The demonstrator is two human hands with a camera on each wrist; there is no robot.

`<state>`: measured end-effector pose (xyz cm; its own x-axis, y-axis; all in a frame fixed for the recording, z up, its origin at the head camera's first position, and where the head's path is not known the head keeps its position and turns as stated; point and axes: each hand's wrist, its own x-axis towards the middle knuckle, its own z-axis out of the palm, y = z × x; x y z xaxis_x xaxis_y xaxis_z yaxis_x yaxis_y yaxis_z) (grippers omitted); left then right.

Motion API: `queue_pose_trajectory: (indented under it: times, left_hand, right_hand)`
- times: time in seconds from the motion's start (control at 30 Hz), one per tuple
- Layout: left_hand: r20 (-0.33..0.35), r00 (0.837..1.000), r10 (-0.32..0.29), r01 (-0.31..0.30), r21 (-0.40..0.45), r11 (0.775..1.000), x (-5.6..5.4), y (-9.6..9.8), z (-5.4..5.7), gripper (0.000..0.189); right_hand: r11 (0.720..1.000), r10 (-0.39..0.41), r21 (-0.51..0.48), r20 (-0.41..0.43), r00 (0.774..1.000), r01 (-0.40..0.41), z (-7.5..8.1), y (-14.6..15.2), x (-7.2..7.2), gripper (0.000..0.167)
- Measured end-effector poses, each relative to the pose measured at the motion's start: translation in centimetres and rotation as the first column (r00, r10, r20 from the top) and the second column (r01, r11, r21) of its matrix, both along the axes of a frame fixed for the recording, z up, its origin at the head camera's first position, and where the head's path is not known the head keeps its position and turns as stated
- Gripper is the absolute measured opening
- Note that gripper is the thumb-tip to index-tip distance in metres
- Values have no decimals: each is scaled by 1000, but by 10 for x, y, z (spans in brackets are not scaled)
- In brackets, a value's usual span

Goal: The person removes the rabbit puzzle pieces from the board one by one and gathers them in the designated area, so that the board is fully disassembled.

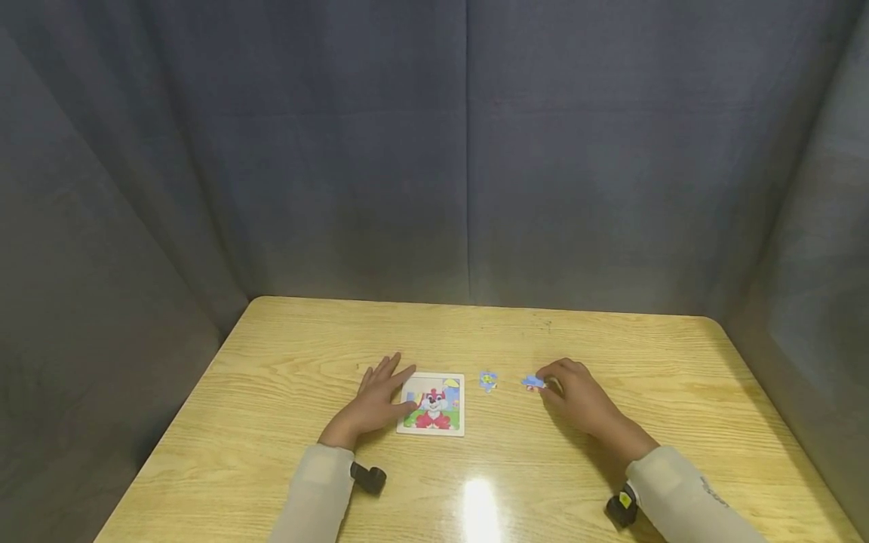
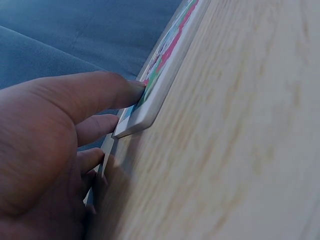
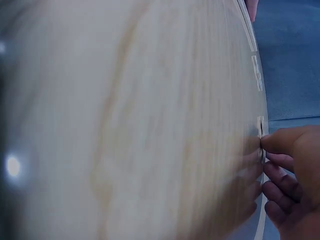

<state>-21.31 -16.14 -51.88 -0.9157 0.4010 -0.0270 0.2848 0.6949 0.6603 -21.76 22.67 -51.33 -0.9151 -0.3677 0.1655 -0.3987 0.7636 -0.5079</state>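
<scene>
A square jigsaw puzzle in a white tray [image 1: 431,433] lies on the table, showing a red-and-white cartoon animal. At its upper left a pale patch of the tray floor shows without picture. My left hand [image 1: 376,400] is spread at the tray's left side; the thumb [image 2: 120,91] rests on the picture near the edge, and the other fingers reach past the tray's corner. Right of the tray, my right hand [image 1: 577,396] pinches a blue and pink puzzle piece [image 1: 532,382] between thumb and forefinger, low at the tabletop. Its other fingers are curled beneath the palm.
Between the tray and my right hand lies a loose blue puzzle piece [image 1: 487,380] with a yellow-green flower. The wooden table [image 1: 305,332] has rounded far corners, and a dark grey curtain [image 1: 353,188] hangs behind and along both sides. Light glares off the near tabletop.
</scene>
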Motion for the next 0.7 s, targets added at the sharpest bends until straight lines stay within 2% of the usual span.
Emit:
queue_pose_trajectory:
  times: [0.7]
  left_hand:
    - [-17, 1000, 6, -6, -12, 1000, 0, 1, 0, 67]
  right_hand:
    - [1000, -3, -25, 11, 1000, 3, -4, 2, -1, 25]
